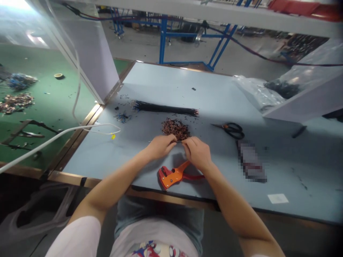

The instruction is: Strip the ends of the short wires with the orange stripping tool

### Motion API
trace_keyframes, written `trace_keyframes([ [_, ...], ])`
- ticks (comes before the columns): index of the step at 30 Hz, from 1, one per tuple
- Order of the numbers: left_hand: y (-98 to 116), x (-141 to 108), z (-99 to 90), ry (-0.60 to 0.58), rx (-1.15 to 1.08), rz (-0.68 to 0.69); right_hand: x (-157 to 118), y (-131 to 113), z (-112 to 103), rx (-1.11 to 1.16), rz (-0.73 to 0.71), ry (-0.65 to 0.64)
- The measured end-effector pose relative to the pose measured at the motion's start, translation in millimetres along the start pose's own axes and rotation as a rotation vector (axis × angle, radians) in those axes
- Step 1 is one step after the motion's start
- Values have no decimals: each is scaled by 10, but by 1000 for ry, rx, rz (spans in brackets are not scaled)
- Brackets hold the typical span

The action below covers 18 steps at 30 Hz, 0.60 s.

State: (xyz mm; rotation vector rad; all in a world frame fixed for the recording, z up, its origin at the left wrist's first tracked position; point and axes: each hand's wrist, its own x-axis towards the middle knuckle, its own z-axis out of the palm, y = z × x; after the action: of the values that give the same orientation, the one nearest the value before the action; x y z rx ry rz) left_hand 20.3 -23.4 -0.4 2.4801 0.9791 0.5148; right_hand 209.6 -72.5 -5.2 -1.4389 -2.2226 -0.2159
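On the bench point(107, 155), here's the heap of copper-coloured terminals point(175, 127), left hand point(161, 146) and right hand point(198, 151) at its near edge, fingers curled; whether either grip is clamped on anything, can't tell! Nearer, an orange-and-red wire stripper point(174, 176); beyond, bundled black wires point(166, 108); rightward, scissors point(227, 127).

One head-worn camera looks forward and steeply down from above the near edge of the surface point(219, 94), close enough to put the left hand point(160, 147) and right hand point(198, 152) mid-view; the far edge comes in high up, with floor point(142, 46) beyond it
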Motion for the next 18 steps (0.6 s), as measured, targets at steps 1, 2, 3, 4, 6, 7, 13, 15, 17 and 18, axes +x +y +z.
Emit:
trace_keyframes([
  [1, -9, -2, 15, -13, -18, -8, -1, 4, 4, -6, -3, 3],
  [2, -19, -4, 23, -16, -22, -14, -2, 8, 11, -11, -4, 1],
  [3, -27, -7, 25, -12, -13, -17, -3, 12, 20, -14, -3, -5],
  [4, -31, -11, 21, -7, 6, -16, -5, 13, 30, -15, 0, -13],
  [6, -25, -19, 3, -9, 45, -19, -7, 14, 49, -12, 7, -37],
  [7, -15, -22, -9, -17, 62, -22, -6, 13, 56, -11, 12, -53],
  [13, 54, -27, -34, -37, 260, -52, 5, -15, 46, -29, 69, -108],
  [15, 77, -27, -25, -4, 310, -45, 4, -45, 41, -20, 106, -96],
  [17, 98, -27, -22, 24, 329, -40, 5, -71, 41, 21, 150, -77],
  [18, 102, -27, -29, 31, 329, -35, 8, -75, 41, 51, 176, -71],
])
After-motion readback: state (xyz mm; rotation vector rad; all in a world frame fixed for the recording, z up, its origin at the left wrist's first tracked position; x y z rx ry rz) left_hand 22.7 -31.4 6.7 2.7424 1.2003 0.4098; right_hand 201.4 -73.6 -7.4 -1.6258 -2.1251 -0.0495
